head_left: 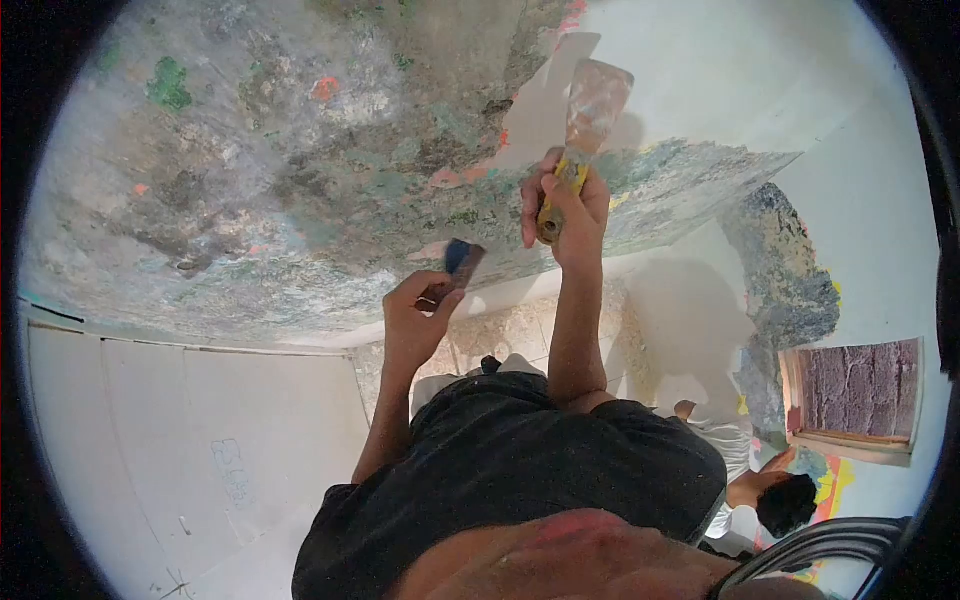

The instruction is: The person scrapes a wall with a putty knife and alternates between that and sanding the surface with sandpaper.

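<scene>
My right hand [575, 207] is wrapped around the yellow, worn handle of a putty knife [598, 100]. Its wide, smeared blade points up toward the wall and overlaps the border between the white coat and the bare patch. Lower and to the left, my left hand [415, 315] pinches a small flat dark blue and brown piece [464, 260] between thumb and fingers; I cannot tell what kind of thing it is. Behind both hands stretches the stained wall [370, 170], mottled grey and green with pink spots.
Smooth white coating [720, 75] covers the wall at upper right. A co-worker [785, 500] in a white top is at lower right, beside a small framed opening [860, 390] with brickwork behind it. Pale panels [200, 430] stand at lower left; grey cables [820, 545] hang at bottom right.
</scene>
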The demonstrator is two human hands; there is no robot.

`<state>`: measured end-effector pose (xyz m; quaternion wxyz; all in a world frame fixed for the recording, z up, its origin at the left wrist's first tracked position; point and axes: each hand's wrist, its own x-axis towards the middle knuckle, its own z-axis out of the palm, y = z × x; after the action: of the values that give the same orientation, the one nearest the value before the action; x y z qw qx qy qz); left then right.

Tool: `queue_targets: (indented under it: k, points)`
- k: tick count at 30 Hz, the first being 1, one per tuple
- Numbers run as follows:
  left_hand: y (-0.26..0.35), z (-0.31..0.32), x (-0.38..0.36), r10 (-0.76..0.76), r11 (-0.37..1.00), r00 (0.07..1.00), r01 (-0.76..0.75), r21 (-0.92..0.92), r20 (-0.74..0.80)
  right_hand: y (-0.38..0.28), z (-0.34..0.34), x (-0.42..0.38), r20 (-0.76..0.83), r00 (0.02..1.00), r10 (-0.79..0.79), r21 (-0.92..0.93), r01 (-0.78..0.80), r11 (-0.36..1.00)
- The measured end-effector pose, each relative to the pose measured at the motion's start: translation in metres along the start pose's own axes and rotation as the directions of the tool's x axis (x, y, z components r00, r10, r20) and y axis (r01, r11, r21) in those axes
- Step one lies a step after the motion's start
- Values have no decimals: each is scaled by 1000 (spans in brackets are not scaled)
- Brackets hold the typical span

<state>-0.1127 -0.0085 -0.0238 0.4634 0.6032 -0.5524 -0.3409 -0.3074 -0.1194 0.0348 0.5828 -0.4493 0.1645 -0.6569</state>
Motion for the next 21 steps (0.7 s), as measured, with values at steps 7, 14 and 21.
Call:
queue_targets:
  k: [7,14,21]
  points:
    - [-16,-23,-4,-120,975,991,129,-183,60,-23,17,29,-7,994,112,202,-108,973]
    - [-13,-35,-7,-104,876,986,153,-457,130,-24,15,45,103,974,203,384,-228,895]
    - [-15,-36,-6,-67,853,995,93,-513,71,-34,18,51,108,970,216,380,-241,893]
